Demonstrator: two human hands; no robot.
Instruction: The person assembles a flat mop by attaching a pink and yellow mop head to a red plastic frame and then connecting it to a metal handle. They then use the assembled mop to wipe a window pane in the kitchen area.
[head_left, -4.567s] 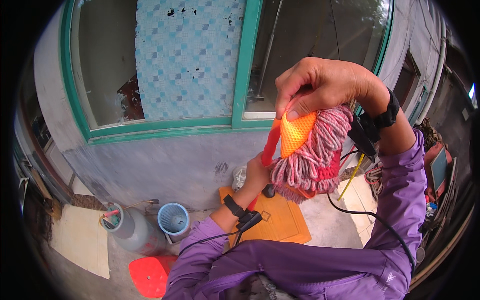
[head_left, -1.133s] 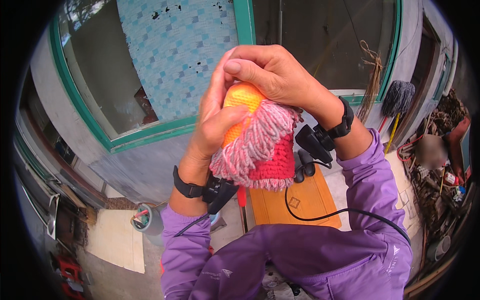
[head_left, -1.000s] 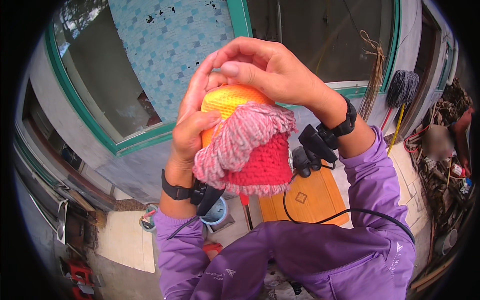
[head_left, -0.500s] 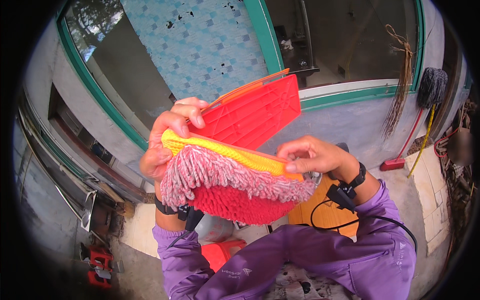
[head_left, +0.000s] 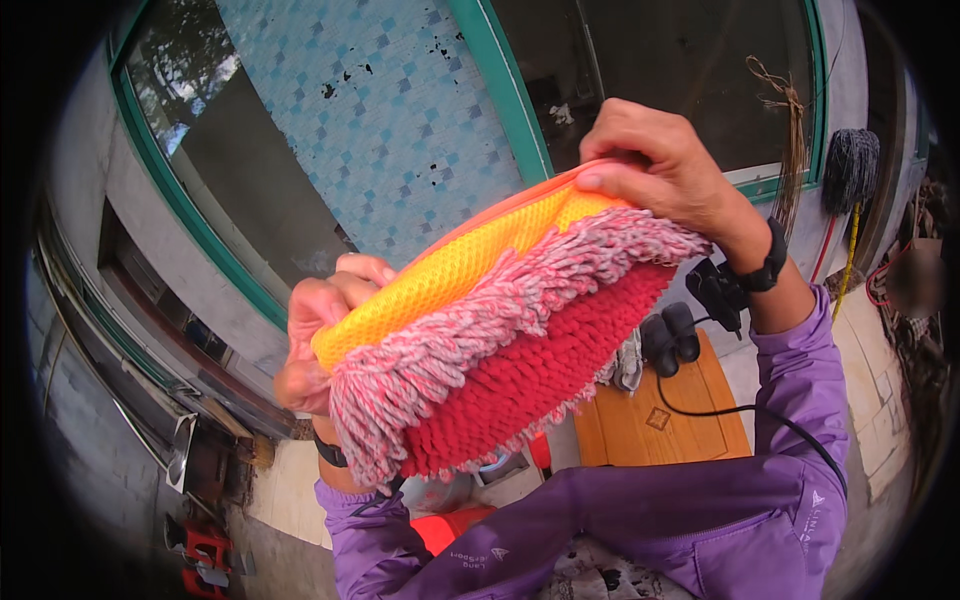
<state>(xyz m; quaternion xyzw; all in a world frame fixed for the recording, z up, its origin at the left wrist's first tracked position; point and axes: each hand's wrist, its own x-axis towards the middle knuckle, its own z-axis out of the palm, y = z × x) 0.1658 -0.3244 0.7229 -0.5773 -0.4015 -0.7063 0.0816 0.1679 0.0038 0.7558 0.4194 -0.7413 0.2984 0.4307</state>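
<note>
Both my hands hold up a flat mop pad (head_left: 530, 370), tilted with its right end higher. Its backing is yellow mesh, its pile is red, and a pink-and-grey yarn fringe runs along the side. My left hand (head_left: 325, 325) grips the lower left corner, fingers behind the yellow backing. At the upper right end my right hand (head_left: 660, 165) pinches the pad, thumb in front on the yellow edge. A thin orange edge (head_left: 500, 203) shows along the top of the backing. Whatever lies behind the pad is hidden.
A low wooden table (head_left: 690, 425) with a black object (head_left: 670, 338) on it stands below my right arm. A red plastic stool (head_left: 450, 528) is near my knees. A grey string mop (head_left: 850, 170) leans by the wall, beside a straw broom (head_left: 790, 150).
The right end of the pad has swung up and my right hand has risen with it. The red ribbed plate seen behind the pad before is out of sight now.
</note>
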